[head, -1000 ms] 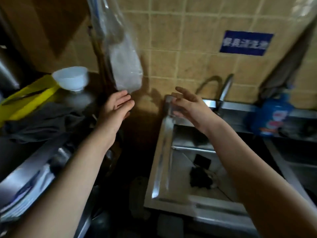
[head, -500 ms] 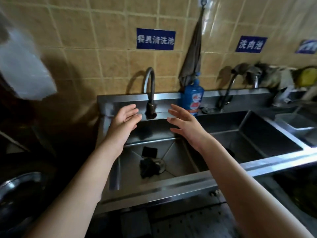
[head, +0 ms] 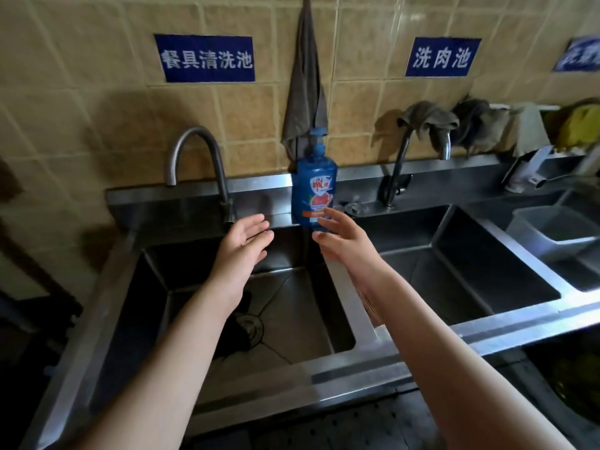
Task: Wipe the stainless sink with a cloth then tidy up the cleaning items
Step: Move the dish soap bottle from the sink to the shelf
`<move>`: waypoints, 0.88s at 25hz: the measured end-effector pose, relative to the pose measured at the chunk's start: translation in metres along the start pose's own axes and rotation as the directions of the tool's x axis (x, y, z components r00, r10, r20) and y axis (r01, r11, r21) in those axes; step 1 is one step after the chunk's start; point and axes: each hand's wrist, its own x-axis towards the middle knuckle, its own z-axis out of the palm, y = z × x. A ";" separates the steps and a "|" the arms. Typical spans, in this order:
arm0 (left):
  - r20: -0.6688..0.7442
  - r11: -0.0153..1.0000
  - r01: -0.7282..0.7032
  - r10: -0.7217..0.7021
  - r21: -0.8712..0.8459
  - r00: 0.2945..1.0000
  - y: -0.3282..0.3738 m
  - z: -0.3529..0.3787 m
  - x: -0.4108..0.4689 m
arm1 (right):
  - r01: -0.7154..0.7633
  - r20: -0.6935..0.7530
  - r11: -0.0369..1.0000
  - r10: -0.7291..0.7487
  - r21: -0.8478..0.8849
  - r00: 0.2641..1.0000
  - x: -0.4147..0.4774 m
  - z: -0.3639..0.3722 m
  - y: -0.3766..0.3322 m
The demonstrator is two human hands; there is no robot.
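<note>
Hands have shifted right since half a second ago, from flanking the tap (head: 198,130) to its 3 o'clock side. Left hand (head: 242,245) and right hand (head: 344,238) hover, palms facing, over the left basin of the sink (head: 324,376). Each grip is slack, fingers straight, holding nothing. Right fingertips overlap the base of the blue detergent bottle (head: 314,186); contact unclear. Grey cloth (head: 305,92) hangs on the wall at the bottle's 12 o'clock. Dark clump (head: 235,339) lies at the drain, 6 o'clock of left hand.

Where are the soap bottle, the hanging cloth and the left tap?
Soap bottle (head: 314,187): head view, on its label.
Hanging cloth (head: 305,102): head view, on its middle fold.
Left tap (head: 194,130): head view, on top of its arch.
</note>
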 end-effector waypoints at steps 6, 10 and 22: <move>-0.029 0.997 0.025 -0.023 0.068 0.999 -0.013 0.032 0.051 | -0.093 -0.019 0.995 0.094 0.024 0.995 0.056 -0.040 0.010; -0.024 0.998 0.055 -0.054 0.037 0.998 -0.029 0.044 0.108 | -0.127 -0.052 0.992 0.127 0.010 0.991 0.102 -0.050 0.024; -0.016 0.944 0.289 -0.290 0.157 0.957 -0.112 0.081 0.254 | -0.381 -0.030 0.911 0.381 -0.160 0.924 0.253 -0.087 0.101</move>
